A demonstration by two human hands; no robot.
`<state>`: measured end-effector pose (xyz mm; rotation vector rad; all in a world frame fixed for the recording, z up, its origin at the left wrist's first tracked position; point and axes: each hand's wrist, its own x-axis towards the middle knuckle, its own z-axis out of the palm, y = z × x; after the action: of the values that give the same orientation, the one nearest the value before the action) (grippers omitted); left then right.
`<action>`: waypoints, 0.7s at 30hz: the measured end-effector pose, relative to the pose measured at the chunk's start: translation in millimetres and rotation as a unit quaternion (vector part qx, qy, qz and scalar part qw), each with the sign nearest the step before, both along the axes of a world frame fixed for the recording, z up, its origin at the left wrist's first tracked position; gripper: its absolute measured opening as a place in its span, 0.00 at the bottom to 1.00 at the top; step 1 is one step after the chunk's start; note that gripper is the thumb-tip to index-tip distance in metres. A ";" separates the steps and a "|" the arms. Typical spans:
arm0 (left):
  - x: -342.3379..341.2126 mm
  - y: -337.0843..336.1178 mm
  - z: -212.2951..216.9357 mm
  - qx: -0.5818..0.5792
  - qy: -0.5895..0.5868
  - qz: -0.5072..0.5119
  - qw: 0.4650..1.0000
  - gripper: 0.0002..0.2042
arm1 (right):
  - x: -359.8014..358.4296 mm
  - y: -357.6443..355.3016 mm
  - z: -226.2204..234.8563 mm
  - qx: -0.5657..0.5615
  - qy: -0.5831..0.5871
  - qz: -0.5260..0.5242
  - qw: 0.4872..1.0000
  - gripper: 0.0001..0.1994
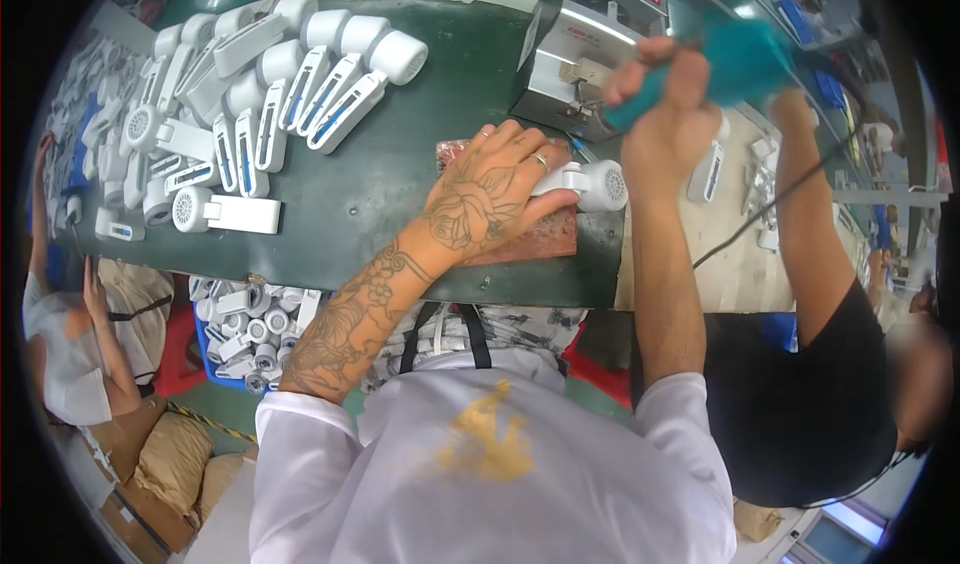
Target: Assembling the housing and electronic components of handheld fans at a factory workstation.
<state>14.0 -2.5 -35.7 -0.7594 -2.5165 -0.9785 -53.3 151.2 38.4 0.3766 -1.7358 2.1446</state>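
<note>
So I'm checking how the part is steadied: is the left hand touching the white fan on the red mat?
Touching. The head view shows the left hand pressed flat over the white fan's handle, its fingers covering it, on the red mat.

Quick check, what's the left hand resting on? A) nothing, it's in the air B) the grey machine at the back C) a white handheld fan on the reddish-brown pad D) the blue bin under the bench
C: the left hand lies flat over a white handheld fan on the reddish-brown pad, while the right hand holds a teal power screwdriver raised above it.
</note>
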 end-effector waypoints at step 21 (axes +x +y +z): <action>0.7 6.0 4.5 -0.059 -0.006 0.004 0.998 0.22 | 25.4 16.8 -22.5 0.016 -0.041 0.013 0.999 0.35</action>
<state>14.8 3.5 -31.2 -0.7780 -2.6046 -0.8406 -27.8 168.0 15.9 0.3272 -1.8219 2.1804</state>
